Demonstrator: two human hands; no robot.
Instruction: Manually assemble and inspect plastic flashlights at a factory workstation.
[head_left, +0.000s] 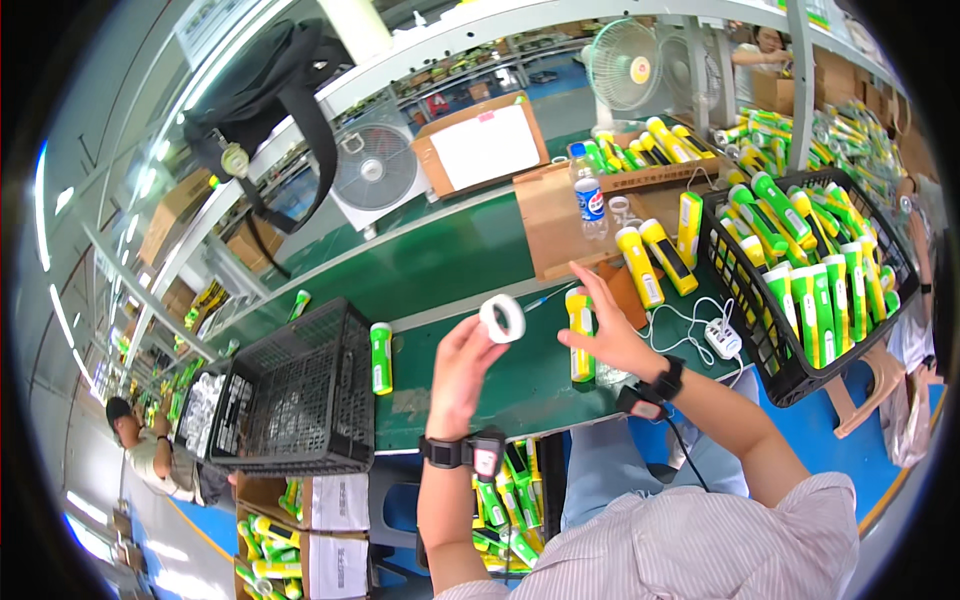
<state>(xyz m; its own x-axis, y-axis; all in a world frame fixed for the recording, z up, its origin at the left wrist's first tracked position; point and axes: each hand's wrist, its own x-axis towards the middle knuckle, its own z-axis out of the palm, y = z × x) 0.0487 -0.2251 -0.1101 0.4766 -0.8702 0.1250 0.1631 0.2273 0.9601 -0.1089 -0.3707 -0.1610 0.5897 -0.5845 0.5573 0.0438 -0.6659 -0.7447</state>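
My left hand (460, 368) pinches a white ring (489, 322), held up above the green bench with its hole showing. My right hand (615, 335) has its fingers spread, and its thumb crosses in front of a yellow and green flashlight (581, 318) on the bench. Whether the thumb touches it I cannot tell. Farther left stands a green and yellow flashlight (381, 357). Beyond my right hand are two yellow flashlights, one (640, 268) beside the other (668, 256). A thin blue-tipped tool (538, 302) lies behind the ring.
An empty black crate (300, 400) sits at left; another black crate (790, 350) full of flashlights is at right. A white charging hub (722, 338) with cables lies near it. A soda bottle (588, 205) stands at the back. Cartons (338, 565) are below the bench, lower left.
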